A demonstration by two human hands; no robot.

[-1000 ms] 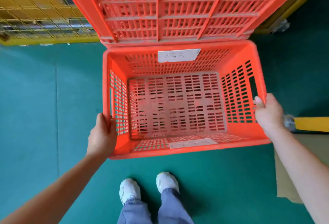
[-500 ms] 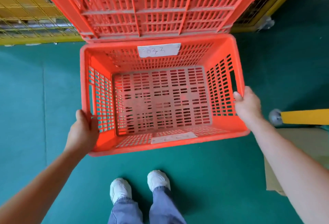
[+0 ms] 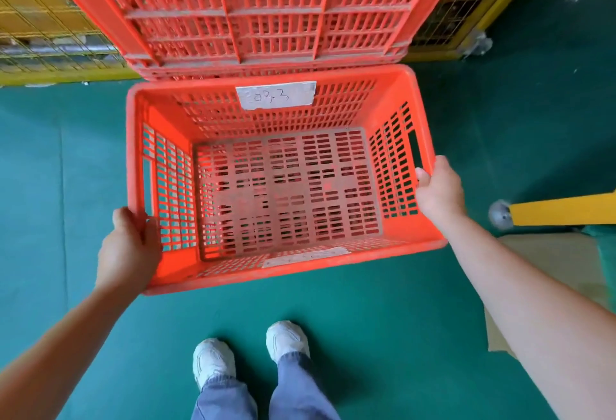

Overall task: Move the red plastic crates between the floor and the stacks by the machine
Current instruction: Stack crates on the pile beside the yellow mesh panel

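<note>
Head view, looking down.

- Red crate (image 3: 286, 193): empty and upright, open side up, held level in front of the person over the green floor (image 3: 366, 319). Slatted walls and base; floor shows through the left wall slots.
- Left hand (image 3: 128, 249): grips the crate's left short end near the near corner. Thumb lies over the rim, and the fingers are curled round the outer edge, mostly hidden under it.
- Right hand (image 3: 438, 189): grips the right short end just beside the handle slot. Thumb is hooked inside the rim, and the fingers wrap below the lip, out of sight.
- White label (image 3: 276, 95): on the inside of the far wall, with handwritten digits, not fully legible. A second pale label (image 3: 306, 256) on the near wall is unreadable.
- Crate stack (image 3: 266, 9): red crates directly beyond the held crate, fill the top of the frame. The held crate's far rim sits just at the stack's lowest edge; cannot tell whether they touch.
- Yellow mesh guard (image 3: 50, 19): behind the stack, to the left.
- Yellow bar (image 3: 563, 209): at the right edge, with cardboard (image 3: 550, 259) on the floor beneath it.
- White shoes (image 3: 213, 358) and blue trouser legs stand well apart from the crate's near rim.
</note>
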